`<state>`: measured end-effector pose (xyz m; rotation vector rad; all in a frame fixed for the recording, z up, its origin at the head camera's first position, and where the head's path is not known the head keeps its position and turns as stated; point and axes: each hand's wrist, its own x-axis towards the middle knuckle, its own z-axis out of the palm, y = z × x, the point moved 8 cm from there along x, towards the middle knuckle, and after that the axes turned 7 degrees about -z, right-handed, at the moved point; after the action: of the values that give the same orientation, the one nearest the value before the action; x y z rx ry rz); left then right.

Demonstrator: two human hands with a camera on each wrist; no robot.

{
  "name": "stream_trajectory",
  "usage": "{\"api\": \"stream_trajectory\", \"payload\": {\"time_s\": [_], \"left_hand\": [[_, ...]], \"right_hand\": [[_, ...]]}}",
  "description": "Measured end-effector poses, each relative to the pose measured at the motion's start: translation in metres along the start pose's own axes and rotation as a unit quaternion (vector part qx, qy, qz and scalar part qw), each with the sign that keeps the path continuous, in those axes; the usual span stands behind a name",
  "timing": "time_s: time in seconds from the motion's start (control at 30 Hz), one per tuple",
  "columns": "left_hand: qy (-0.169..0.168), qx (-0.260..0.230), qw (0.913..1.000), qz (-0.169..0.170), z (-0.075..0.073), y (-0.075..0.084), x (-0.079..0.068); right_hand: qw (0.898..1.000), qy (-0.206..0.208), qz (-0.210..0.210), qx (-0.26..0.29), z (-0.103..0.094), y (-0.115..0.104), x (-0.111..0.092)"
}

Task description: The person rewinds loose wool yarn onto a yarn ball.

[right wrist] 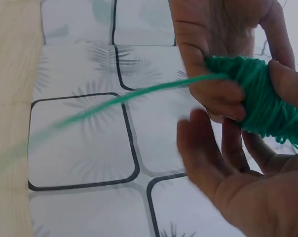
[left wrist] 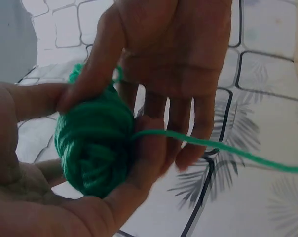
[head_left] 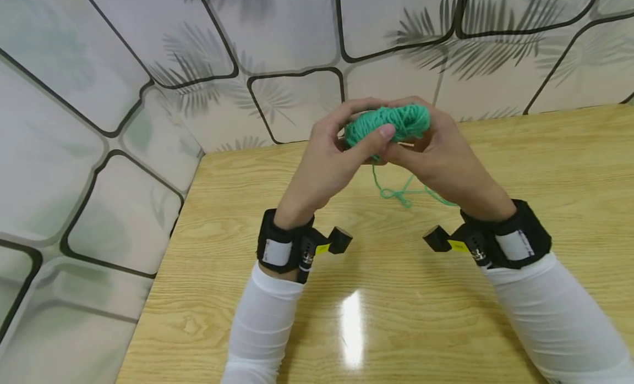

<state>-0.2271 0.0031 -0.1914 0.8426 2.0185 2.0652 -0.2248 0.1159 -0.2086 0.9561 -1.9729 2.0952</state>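
Observation:
A small ball of green yarn (head_left: 388, 124) is held above the table between both hands. My left hand (head_left: 333, 150) grips it from the left, thumb across the near face and fingers curled round the back. From the other side, my right hand (head_left: 443, 147) holds it with the thumb in front and fingers behind. In the left wrist view the wound yarn (left wrist: 94, 148) shows its coiled end. A single strand (right wrist: 154, 88) runs taut-looking out of the ball in the right wrist view. Loose yarn loops (head_left: 396, 194) show on the table below the hands.
The wood-grain table (head_left: 386, 296) stretches under both forearms. A wall covering with leaf prints and dark outlines (head_left: 297, 106) borders its back and left edges. Black wrist straps with small cameras (head_left: 339, 240) sit on both wrists.

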Motion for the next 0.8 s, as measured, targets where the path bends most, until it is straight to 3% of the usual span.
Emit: {"api": "stream_trajectory", "payload": {"time_s": [0.1, 0.23, 0.3, 0.4, 0.47, 0.53, 0.6, 0.7, 0.8], "left_hand": [[0.041, 0.012, 0.9990, 0.013, -0.011, 0.001, 0.000], [0.124, 0.019, 0.9918, 0.026, -0.038, 0.006, -0.002], [0.143, -0.023, 0.9891, 0.026, -0.048, 0.007, -0.004], [0.123, -0.102, 0.9870, 0.019, -0.047, 0.008, -0.005], [0.096, -0.133, 0.9864, 0.012, -0.037, 0.008, -0.004], [0.073, -0.145, 0.9867, 0.008, -0.026, 0.008, -0.002], [0.075, -0.164, 0.9835, 0.001, -0.025, 0.007, 0.000], [0.108, -0.234, 0.9662, -0.004, -0.044, 0.004, 0.000], [0.181, -0.298, 0.9373, 0.012, -0.085, 0.002, -0.007]], "right_hand": [[0.997, -0.044, 0.048, -0.033, 0.004, 0.009, -0.001], [0.980, -0.106, 0.118, -0.121, -0.002, 0.019, -0.006], [0.973, -0.107, 0.131, -0.156, -0.007, 0.021, -0.007], [0.972, -0.104, 0.098, -0.184, -0.004, 0.021, -0.004], [0.976, -0.121, 0.054, -0.174, 0.008, 0.020, -0.001], [0.980, -0.147, 0.024, -0.128, 0.021, 0.021, 0.000], [0.983, -0.162, 0.024, -0.078, 0.027, 0.021, -0.002], [0.990, -0.125, 0.051, -0.032, 0.014, 0.022, -0.002], [0.996, -0.052, 0.064, 0.027, -0.019, 0.018, -0.002]]}}
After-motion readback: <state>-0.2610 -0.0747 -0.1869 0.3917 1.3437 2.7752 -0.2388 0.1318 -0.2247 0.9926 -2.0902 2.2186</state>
